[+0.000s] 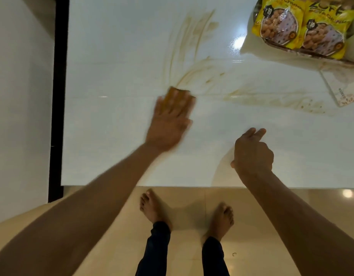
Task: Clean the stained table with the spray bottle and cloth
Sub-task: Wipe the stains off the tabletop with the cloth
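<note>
A glossy white table carries brown smeared stains across its middle and right. My left hand lies flat, fingers straight, pressing an orange-brown cloth onto the table at the lower end of the streaks; the hand is motion-blurred. My right hand hovers near the table's front edge, fingers loosely curled with two pointing forward, holding nothing. No spray bottle is in view.
Yellow snack packets sit in a tray at the back right. A white printed card lies at the right edge. A black frame borders the table's left side. My bare feet stand on beige floor tiles.
</note>
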